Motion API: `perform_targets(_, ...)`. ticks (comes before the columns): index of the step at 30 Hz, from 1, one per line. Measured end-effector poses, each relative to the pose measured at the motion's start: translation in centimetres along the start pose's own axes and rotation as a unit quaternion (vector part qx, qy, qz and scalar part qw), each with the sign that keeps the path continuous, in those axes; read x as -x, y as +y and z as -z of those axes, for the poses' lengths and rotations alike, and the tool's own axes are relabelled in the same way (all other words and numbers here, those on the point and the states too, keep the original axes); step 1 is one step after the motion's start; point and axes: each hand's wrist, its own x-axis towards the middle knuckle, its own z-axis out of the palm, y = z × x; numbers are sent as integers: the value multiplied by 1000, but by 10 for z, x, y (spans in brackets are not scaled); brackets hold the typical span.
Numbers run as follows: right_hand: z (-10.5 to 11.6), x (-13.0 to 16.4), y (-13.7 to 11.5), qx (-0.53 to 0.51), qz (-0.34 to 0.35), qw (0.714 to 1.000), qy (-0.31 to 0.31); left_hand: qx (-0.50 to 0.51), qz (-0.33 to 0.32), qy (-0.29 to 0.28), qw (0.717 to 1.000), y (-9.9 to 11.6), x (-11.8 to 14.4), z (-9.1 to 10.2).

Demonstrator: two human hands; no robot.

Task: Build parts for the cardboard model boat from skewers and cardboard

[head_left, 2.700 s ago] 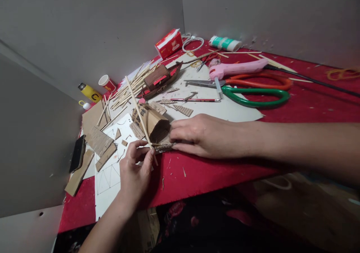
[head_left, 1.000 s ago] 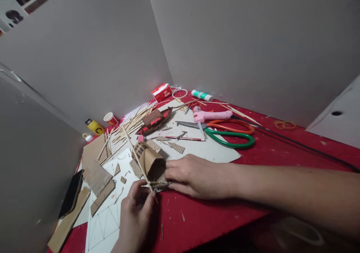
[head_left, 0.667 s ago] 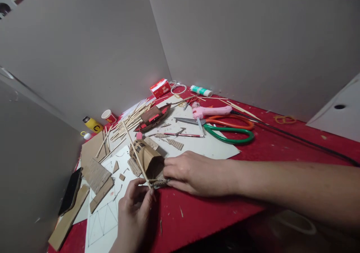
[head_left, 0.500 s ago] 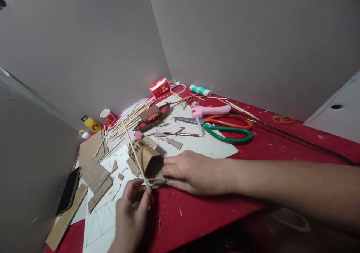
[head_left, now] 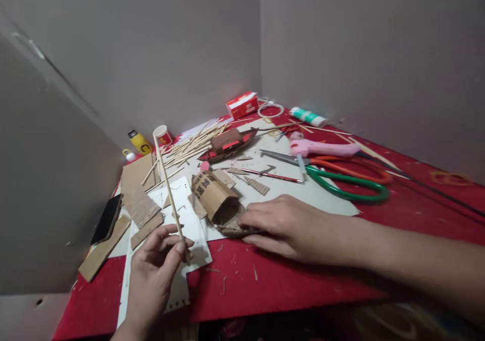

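My left hand (head_left: 153, 270) pinches a long thin wooden stick (head_left: 168, 194) near its lower end, holding it nearly upright above a white sheet with drawn lines (head_left: 189, 230). My right hand (head_left: 288, 225) lies flat on the red table (head_left: 303, 285), its fingertips pressing the near end of a small cardboard boat model (head_left: 217, 204) with an arched roof. The stick stands apart from the model, to its left.
A finished brown and red boat (head_left: 229, 144) sits beside a pile of sticks (head_left: 193, 141). Green and orange scissors (head_left: 348, 187), a pink glue gun (head_left: 322, 149), a red box (head_left: 242, 104), a paper cup (head_left: 162, 135), a yellow bottle (head_left: 139, 141), a phone (head_left: 107, 218) and cardboard scraps (head_left: 140, 207) lie around.
My left hand has drawn the stick away from the cardboard model to the left and raised it more upright. The right hand stays pressed on the model. The view has shifted.
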Motion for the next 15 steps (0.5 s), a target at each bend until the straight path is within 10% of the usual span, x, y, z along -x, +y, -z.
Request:
perform_targets(7,6,3,-5,-24,52,991,117,178,59,-112,976,4,25,-3)
perform_targets(10,3,-1,-14,-153,-46,984,84,183,58,-192,963,8,31,-21)
perform_targets(15,-3,-7,-34,-404,-193,894,-19,44,-33,-287,956,29,27,-39)
